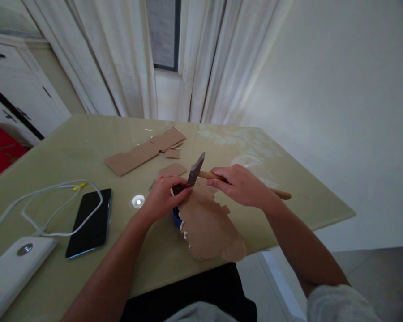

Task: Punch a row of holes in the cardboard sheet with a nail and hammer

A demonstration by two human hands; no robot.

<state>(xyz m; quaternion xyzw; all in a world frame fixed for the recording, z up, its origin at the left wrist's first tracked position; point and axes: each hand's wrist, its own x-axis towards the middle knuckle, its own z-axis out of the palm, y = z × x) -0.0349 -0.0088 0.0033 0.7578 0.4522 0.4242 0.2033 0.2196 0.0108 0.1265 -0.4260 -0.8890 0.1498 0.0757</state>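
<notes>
Centrally, near the front edge of the table [289,179], a torn cardboard sheet [208,228] was laid, its lower end reaching that edge. Bare tabletop was left open to the right of the sheet, up to the right edge, and more behind it toward the curtains [121,58]. To the left the room was narrower: a phone [90,221] was lain flat, crossed by a white cable [53,210], with a white box [10,273] at the near left corner, cut off by the frame. Cardboard strips [144,152] were spread farther back, well apart from the hands.

The left hand [163,197] was held low at the sheet's upper left corner, fingers pinched together on something small and dark that could not be made out. The right hand [242,183] was brought in from the right, forearm angled across the table's front corner, fingers closed around the wooden handle of a hammer [201,172]. The hammer's grey head was raised just above the left fingertips, tilted, with the handle's end projecting past the wrist.

A blue object [177,219] was mostly hidden beneath the sheet and left hand; its kind could not be told. A small bright round spot [138,201] beside the left hand was too glaring to identify.
</notes>
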